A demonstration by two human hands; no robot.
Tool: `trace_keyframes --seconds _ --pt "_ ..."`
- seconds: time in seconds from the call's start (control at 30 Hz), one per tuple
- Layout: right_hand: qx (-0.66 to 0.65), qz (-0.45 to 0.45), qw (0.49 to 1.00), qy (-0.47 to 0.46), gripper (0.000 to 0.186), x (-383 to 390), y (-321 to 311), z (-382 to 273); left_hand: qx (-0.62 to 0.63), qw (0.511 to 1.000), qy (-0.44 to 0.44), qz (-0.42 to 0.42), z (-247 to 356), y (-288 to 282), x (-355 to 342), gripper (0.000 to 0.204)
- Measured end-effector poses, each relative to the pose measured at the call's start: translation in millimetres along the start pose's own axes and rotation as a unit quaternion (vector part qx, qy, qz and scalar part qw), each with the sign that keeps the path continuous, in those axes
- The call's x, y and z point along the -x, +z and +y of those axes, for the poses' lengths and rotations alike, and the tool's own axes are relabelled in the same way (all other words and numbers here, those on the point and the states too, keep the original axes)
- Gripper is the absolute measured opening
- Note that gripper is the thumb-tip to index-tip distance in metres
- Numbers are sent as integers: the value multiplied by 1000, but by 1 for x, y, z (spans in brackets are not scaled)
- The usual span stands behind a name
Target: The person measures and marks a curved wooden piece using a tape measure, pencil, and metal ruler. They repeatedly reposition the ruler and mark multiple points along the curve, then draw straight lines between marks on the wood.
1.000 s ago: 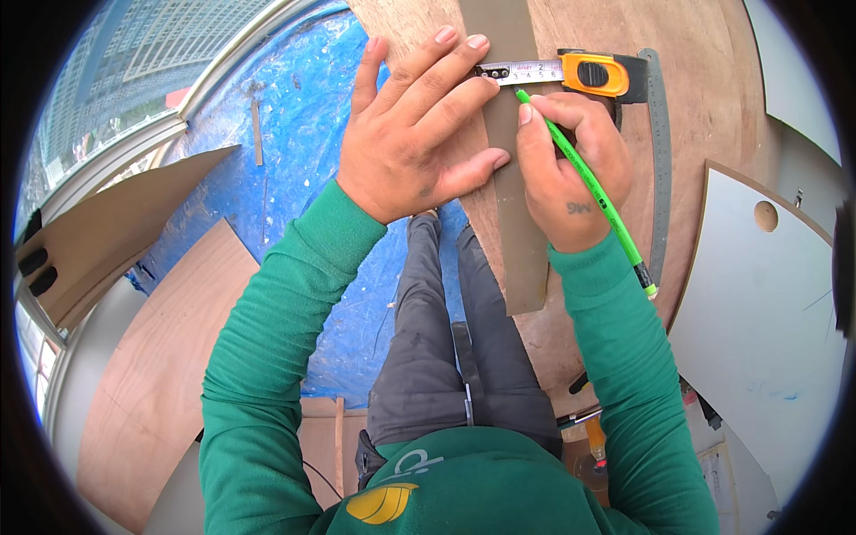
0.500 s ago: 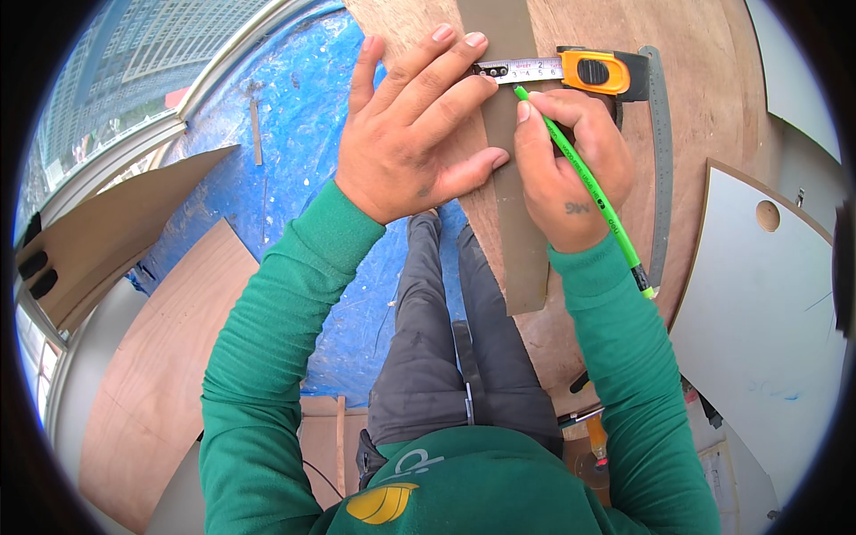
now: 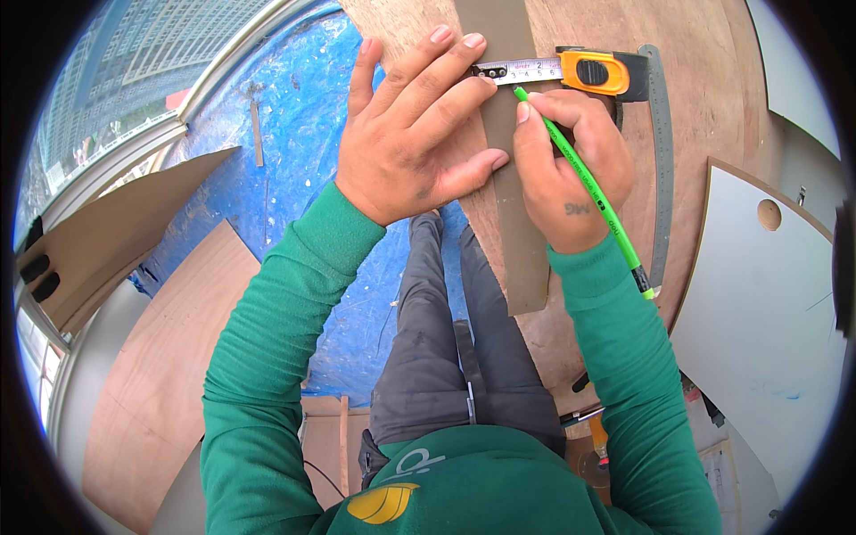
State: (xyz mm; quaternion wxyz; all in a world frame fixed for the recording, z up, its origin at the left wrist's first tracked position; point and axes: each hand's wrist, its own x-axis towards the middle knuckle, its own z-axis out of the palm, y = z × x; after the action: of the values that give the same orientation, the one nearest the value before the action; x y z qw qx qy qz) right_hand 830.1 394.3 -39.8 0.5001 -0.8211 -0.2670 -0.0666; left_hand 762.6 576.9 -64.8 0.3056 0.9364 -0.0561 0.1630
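Observation:
My left hand [image 3: 415, 134] lies with its fingers spread on a grey strip [image 3: 522, 267] and the plywood sheet [image 3: 713, 80]; the index fingertip touches the hooked end of the tape measure blade [image 3: 526, 71]. The yellow and black tape case [image 3: 596, 71] sits to the right, its short length of blade stretched across the strip. My right hand [image 3: 575, 169] grips a green pencil [image 3: 593, 185], its tip on the strip just below the blade. A long metal ruler [image 3: 661, 178] lies to the right of my right hand.
A blue plastic sheet [image 3: 267, 196] covers the floor at left, beside a window [image 3: 107, 71]. Loose boards [image 3: 169, 348] and a dark curved panel [image 3: 116, 223] lie at left. A white board with a round hole [image 3: 758, 312] is at right. My legs [image 3: 428, 339] show below the plywood.
Both hands and the tape have stayed almost still; the pencil and the fingers have shifted only very slightly.

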Motion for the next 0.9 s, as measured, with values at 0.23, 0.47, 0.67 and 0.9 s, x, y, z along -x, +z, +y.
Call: trace_keyframes --seconds 0.23,0.47,0.67,0.9 --pt "4 -4 1000 3 19 -1 0 0 1 1000 -1 0 0 0 0 62" --pt "3 -1 1000 0 19 0 0 0 -1 1000 -3 -1 0 0 0 61" --pt "-25 -20 997 77 17 1 -17 -17 -9 1000 15 -6 1 -3 -1 63" --pt "-18 -18 999 31 25 -32 -86 -22 -5 1000 13 -9 0 -3 -1 64"
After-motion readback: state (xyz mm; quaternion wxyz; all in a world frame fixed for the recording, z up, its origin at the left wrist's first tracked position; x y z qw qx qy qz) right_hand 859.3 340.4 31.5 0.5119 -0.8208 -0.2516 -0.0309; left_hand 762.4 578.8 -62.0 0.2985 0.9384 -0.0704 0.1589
